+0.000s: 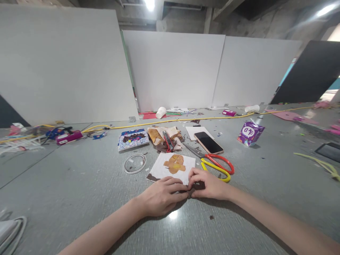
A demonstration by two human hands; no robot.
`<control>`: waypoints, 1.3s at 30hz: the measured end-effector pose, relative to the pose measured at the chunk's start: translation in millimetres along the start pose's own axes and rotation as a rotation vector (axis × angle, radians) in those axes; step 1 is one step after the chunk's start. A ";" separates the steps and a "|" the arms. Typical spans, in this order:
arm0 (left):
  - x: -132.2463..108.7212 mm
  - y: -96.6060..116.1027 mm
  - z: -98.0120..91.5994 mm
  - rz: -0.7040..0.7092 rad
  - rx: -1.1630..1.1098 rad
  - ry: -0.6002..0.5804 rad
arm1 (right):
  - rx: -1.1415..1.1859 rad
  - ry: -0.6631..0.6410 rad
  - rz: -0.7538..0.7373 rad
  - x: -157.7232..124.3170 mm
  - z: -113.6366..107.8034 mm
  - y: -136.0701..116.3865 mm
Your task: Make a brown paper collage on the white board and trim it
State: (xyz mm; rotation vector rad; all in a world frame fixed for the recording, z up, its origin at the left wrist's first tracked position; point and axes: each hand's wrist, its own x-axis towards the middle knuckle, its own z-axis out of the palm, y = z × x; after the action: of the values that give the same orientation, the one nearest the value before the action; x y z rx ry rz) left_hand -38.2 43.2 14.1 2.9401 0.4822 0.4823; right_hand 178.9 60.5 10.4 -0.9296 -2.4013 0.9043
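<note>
A white sheet of paper (156,166) lies in front of me with a flat orange-brown collage (175,164) on it. Dark brown material (153,177) covers its lower left corner. My left hand (166,194) rests flat across the sheet's near edge, fingers stretched to the right. At the near right corner, my right hand (208,184) pinches a small dark brown piece (190,192), whose material I cannot make out; the left fingertips come close to it. Just beyond the right hand lie large scissors (204,156) with one red and one yellow handle, blades apart.
Behind the sheet are crumpled brown scraps (156,136) with a red-and-grey tool (168,141), and a patterned box (133,140). A phone (208,142) and a purple drink carton (250,133) stand farther right. A white ring (135,163) lies left. Yellow cable (148,123) runs behind.
</note>
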 end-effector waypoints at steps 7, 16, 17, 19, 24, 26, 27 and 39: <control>0.3 -0.1 -0.2 -0.004 0.031 -0.051 | 0.027 -0.010 0.005 -0.1 -0.8 0.3; 1.1 2.1 -2.2 -0.007 0.053 -0.076 | 0.144 0.165 0.087 2.9 1.5 9.6; 1.2 2.2 -2.4 -0.007 0.054 -0.075 | 0.116 0.176 0.086 3.1 2.0 9.2; 1.3 2.0 -2.2 -0.004 0.054 -0.075 | 0.038 0.186 0.065 2.9 2.6 7.6; 1.2 0.5 0.4 0.012 0.069 -0.055 | -0.026 0.148 0.007 0.9 3.0 6.0; 0.9 0.1 1.3 0.022 0.076 -0.043 | -0.014 0.129 -0.002 0.2 3.3 6.6; 0.7 -0.1 1.6 0.025 0.078 -0.042 | -0.006 0.122 0.000 0.1 3.4 6.9; 0.4 -1.3 3.6 0.008 0.094 -0.063 | 0.068 0.104 0.025 1.7 2.9 5.9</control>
State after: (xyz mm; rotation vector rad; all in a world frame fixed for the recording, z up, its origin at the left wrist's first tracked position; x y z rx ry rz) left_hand -37.1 44.3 10.6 3.0380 0.4985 0.3757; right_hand 178.7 63.8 4.4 -0.9587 -2.2622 0.9181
